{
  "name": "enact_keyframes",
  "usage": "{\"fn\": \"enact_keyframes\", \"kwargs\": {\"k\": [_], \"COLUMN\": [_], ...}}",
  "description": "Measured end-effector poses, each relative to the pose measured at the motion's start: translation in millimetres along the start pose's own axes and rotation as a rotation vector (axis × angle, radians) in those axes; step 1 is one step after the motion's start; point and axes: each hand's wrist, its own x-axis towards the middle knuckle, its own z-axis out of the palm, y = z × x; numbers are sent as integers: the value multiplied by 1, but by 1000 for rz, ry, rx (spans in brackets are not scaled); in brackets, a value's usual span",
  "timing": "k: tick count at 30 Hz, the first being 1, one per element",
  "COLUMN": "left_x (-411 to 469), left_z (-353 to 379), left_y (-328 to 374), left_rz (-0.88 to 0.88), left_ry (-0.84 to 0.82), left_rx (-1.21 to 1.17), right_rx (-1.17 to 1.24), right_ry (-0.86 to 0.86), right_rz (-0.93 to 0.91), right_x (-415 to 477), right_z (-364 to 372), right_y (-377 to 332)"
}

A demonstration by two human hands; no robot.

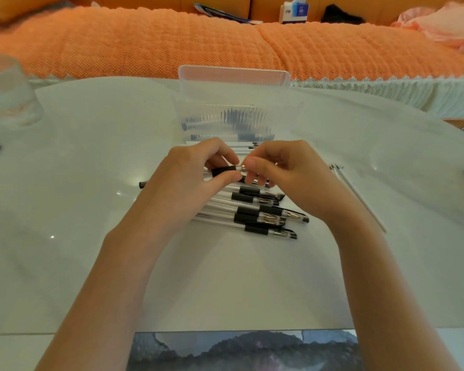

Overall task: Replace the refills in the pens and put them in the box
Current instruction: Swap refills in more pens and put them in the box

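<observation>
Guess: threading step. My left hand point(196, 167) grips the pen point(224, 170), right hand point(277, 164) pinches its tip point(243, 168); next, I'd turn gently, parts aligned.

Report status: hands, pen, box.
Left hand grips clear black-grip pen; right hand pinches its tip. Clear plastic box open behind. Pen pile beneath hands.

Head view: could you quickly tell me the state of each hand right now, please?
Left hand: closed, gripping the clear plastic pen by its black rubber sleeve.
Right hand: closed, pinching that pen's silver tip.
</observation>
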Motion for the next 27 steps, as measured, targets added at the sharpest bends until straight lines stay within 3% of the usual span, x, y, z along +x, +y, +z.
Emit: {"fn": "enact_keyframes", "kwargs": {"k": [27], "left_x": [0], "left_z": [-1], "left_y": [1], "left_rz": [0], "left_ry": [11], "left_rx": [8], "right_rx": [55], "right_ry": [-2], "right_rz": [21], "right_x": [0], "right_z": [0], "right_y": [1]}}
